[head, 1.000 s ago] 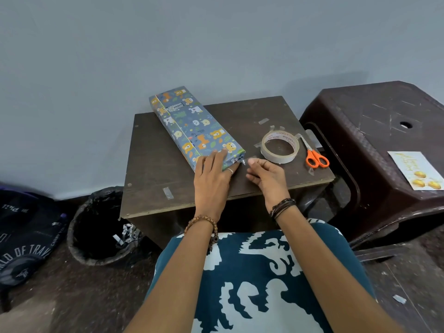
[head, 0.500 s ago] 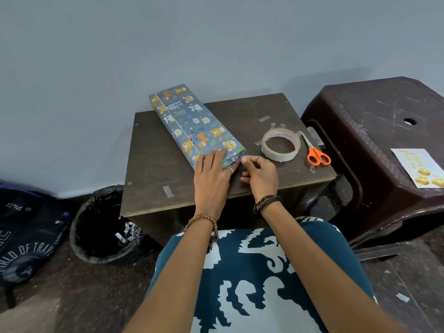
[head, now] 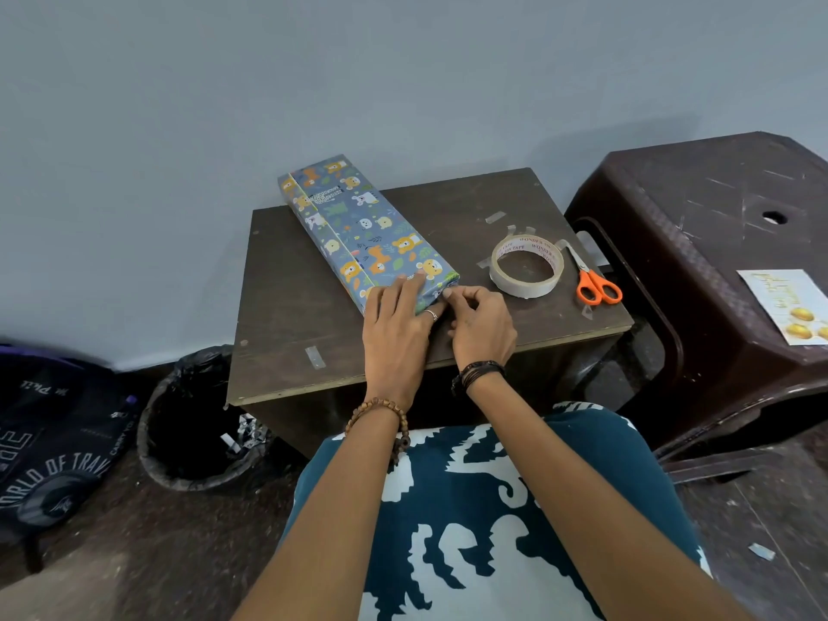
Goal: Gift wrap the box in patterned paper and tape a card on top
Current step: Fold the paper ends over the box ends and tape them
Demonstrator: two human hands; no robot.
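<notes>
Scuffed wooden table (head: 313, 280): both hands press glossy (blue) oblong box (head: 358, 226).

box (head: 365, 233) on worktop (head: 286, 316), 11 o'clock | tape (head: 527, 266) 2 o'clock, scissors (head: 593, 280) right of it | card (head: 786, 304) on stool (head: 699, 226), 3 o'clock | bin (head: 192, 423) on floor, 8 o'clock

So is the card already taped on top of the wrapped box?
No, the card lies on the brown plastic stool, apart from the wrapped box on the table.

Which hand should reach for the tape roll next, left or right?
Right, probably. The right hand is at the box corner nearest the tape roll; the left hand lies flat holding the wrap down.
</notes>
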